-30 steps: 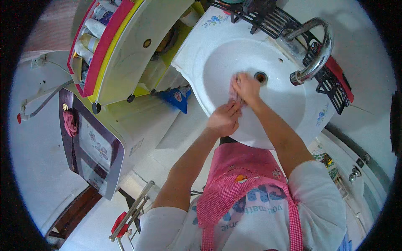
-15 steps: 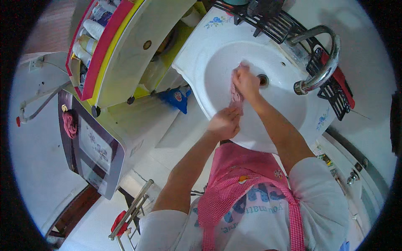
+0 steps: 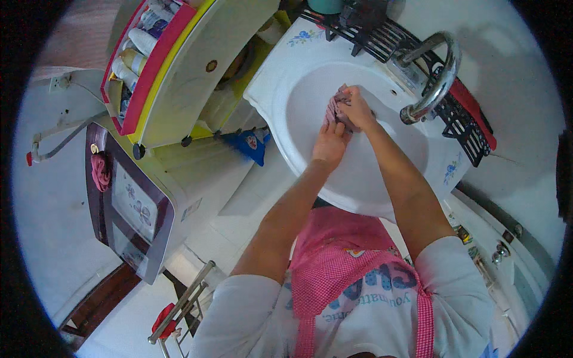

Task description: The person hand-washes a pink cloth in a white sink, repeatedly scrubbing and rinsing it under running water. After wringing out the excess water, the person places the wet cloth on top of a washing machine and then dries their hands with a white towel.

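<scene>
Over the white washbasin (image 3: pixel 382 179), a crumpled pinkish cloth (image 3: pixel 332 109) is bunched between my two hands. My right hand (image 3: pixel 357 110) is closed on the cloth's upper right part, fingers pressed into its folds. Just below, my left hand (image 3: pixel 330 145) grips the lower end, its fingers curled against the fabric and partly covered by it. The hands nearly touch each other. To their right stands the curved chrome faucet (image 3: pixel 444 71), apart from the hands, with no water visible from its spout. My right hand mostly hides the drain.
A black slotted rack (image 3: pixel 382 39) runs behind the basin, with a red-handled item (image 3: pixel 474 113) along it. On the left stand a cabinet topped by a pink-rimmed tray (image 3: pixel 161 53) of bottles, a washing machine (image 3: pixel 134 203) and a metal-framed rack (image 3: pixel 185 298).
The cloth, stretched lengthwise between my hands before, is now gathered into a bunch. My left hand has moved up and closer to my right hand.
</scene>
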{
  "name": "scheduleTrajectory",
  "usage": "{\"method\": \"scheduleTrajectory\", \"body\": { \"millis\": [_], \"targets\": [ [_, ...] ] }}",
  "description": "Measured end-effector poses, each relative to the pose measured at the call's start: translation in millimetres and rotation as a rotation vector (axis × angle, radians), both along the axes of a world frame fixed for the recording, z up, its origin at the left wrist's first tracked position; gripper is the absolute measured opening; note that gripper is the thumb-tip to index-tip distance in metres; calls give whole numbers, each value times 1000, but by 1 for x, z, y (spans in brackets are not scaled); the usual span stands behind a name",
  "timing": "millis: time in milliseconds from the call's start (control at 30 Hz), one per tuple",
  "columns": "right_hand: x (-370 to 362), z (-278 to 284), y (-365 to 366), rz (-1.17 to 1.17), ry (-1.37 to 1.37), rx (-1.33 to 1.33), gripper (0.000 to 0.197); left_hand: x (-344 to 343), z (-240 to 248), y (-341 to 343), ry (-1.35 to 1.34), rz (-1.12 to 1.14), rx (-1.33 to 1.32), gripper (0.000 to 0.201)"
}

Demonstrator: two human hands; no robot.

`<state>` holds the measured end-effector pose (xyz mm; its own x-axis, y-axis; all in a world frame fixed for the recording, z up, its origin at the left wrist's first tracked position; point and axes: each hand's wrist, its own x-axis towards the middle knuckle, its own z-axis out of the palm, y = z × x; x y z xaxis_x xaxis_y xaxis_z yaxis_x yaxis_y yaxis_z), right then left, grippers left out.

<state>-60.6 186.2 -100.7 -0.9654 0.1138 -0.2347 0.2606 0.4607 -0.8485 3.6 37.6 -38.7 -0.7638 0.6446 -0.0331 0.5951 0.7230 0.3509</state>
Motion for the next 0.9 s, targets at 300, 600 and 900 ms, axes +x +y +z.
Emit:
{"method": "scheduleTrajectory", "body": {
  "millis": [300, 600, 900],
  "targets": [
    [13, 16, -10, -64, 35, 96, 43, 36, 62, -54, -175, -22, 178, 19],
    [58, 44, -26, 46, 124, 137, 22, 46, 50, -61, 60, -160, 152, 23],
    [28, 27, -45, -8, 215, 502, 25, 42, 49, -62, -30, -169, 224, 23]
  ]
}}
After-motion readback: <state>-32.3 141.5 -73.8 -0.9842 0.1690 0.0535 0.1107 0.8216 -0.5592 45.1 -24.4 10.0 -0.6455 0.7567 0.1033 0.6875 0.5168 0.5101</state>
